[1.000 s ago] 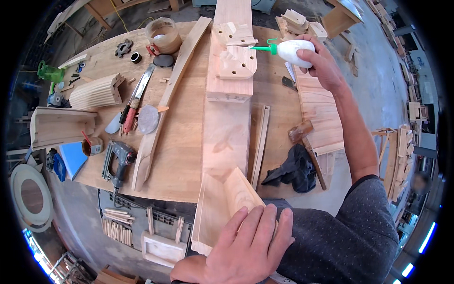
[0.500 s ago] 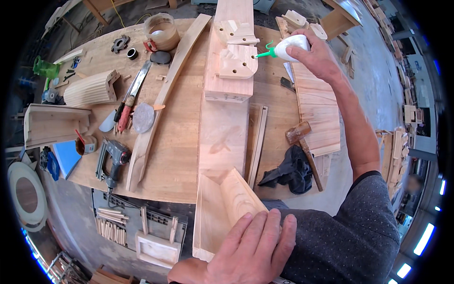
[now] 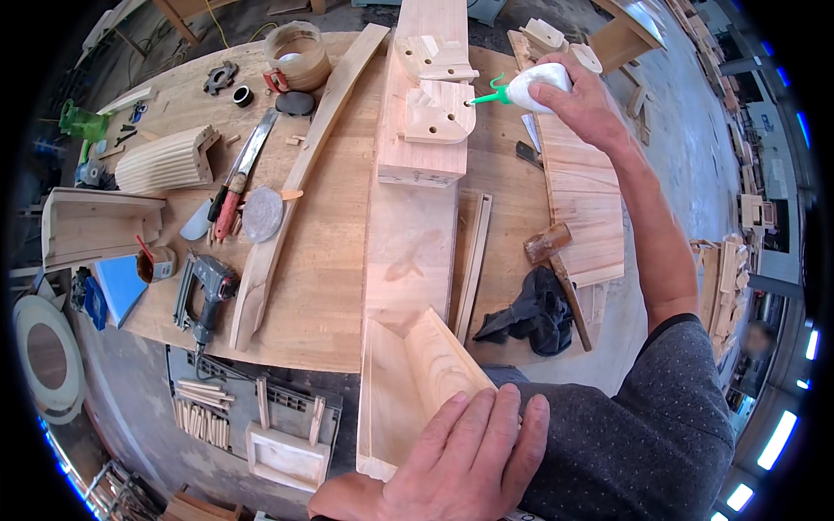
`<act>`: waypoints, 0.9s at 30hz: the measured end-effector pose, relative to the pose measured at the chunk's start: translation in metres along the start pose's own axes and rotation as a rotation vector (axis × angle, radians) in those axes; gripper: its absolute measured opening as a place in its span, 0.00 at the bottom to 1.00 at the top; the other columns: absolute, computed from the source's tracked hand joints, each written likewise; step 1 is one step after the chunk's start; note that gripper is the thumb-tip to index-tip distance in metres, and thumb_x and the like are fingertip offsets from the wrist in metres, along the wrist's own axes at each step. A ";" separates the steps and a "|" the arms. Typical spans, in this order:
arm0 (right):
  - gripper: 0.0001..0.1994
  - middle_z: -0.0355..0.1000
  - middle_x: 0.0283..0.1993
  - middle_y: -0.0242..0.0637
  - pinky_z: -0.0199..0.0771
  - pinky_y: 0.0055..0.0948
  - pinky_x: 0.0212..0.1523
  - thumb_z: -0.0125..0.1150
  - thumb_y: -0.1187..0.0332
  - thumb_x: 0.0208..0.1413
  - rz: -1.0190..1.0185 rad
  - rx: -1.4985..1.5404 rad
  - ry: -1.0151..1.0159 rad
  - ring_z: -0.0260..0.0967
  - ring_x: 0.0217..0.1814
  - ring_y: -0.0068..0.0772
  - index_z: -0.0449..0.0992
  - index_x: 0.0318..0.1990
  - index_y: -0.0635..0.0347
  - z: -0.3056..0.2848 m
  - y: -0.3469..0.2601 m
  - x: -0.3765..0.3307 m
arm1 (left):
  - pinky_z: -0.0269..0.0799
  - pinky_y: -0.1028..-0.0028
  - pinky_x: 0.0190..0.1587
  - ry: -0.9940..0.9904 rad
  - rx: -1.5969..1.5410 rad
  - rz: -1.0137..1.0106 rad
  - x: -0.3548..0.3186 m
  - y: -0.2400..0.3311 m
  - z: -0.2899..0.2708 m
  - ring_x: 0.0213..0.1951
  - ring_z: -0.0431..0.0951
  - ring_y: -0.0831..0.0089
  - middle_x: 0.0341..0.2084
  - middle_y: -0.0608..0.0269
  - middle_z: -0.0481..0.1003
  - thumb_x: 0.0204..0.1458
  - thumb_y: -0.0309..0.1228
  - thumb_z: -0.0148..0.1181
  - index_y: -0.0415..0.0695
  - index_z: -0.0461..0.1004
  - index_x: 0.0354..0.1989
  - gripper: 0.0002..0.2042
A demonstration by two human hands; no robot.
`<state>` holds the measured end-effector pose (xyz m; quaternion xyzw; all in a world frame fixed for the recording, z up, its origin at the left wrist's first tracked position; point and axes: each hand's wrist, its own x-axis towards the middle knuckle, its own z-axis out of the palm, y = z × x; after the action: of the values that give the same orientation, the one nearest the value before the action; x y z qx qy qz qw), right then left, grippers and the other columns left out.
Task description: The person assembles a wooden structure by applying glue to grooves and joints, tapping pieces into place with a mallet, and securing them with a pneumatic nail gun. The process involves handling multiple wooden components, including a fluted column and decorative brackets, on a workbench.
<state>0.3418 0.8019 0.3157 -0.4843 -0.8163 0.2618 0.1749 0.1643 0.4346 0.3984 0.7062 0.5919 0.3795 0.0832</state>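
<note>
My right hand is closed around a white squeeze bottle with a green nozzle. The nozzle tip points left and meets a drilled hole at the right end of a pale shaped wooden block. Behind it sits a second block with holes; both rest on a thick squared wooden beam. At the bottom my left hand lies over the edge of an angled, trough-like wooden piece. Its fingers are stretched out, its thumb hidden.
Left on the workbench lie a nail gun, a long curved wooden strip, a knife, a fluted wooden piece and a tub. At right are a mallet, a black cloth and a wide board.
The picture has shifted very slightly. The bottle's nozzle stays at the same hole, and both hands keep nearly the same places.
</note>
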 end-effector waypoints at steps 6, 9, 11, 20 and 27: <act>0.27 0.78 0.46 0.42 0.75 0.34 0.49 0.68 0.53 0.57 -0.003 -0.038 0.013 0.75 0.46 0.32 0.73 0.58 0.62 0.000 -0.004 -0.001 | 0.81 0.65 0.47 -0.036 0.005 0.007 0.002 0.001 -0.005 0.44 0.82 0.61 0.44 0.51 0.79 0.57 0.32 0.60 0.38 0.78 0.50 0.15; 0.27 0.78 0.46 0.42 0.75 0.34 0.49 0.68 0.52 0.57 -0.003 -0.074 0.034 0.76 0.46 0.33 0.73 0.58 0.60 0.001 -0.008 -0.003 | 0.81 0.65 0.47 0.021 0.029 0.047 0.000 -0.003 0.001 0.44 0.82 0.61 0.44 0.51 0.79 0.56 0.32 0.60 0.38 0.79 0.49 0.15; 0.28 0.78 0.46 0.41 0.75 0.34 0.49 0.68 0.52 0.57 0.005 -0.077 0.038 0.76 0.46 0.34 0.73 0.58 0.60 0.002 -0.011 -0.004 | 0.81 0.65 0.47 0.040 0.036 0.056 -0.001 -0.004 0.003 0.43 0.82 0.61 0.43 0.51 0.79 0.56 0.32 0.60 0.38 0.79 0.49 0.15; 0.29 0.77 0.43 0.40 0.76 0.32 0.41 0.69 0.53 0.56 -0.044 -0.053 0.061 0.75 0.40 0.30 0.71 0.60 0.61 0.011 0.013 -0.001 | 0.81 0.65 0.48 0.011 -0.023 -0.017 0.003 0.004 -0.005 0.44 0.82 0.61 0.43 0.51 0.79 0.54 0.30 0.61 0.38 0.79 0.48 0.14; 0.31 0.72 0.36 0.33 0.60 0.19 0.18 0.71 0.55 0.55 0.246 0.639 -0.061 0.64 0.24 0.16 0.70 0.59 0.64 0.011 0.013 -0.028 | 0.80 0.63 0.48 0.016 -0.051 -0.018 0.000 0.002 -0.002 0.44 0.82 0.60 0.44 0.51 0.78 0.51 0.29 0.63 0.37 0.79 0.48 0.16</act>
<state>0.3583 0.7797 0.2977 -0.4917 -0.6333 0.5378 0.2606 0.1641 0.4335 0.4010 0.6952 0.5891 0.3996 0.1000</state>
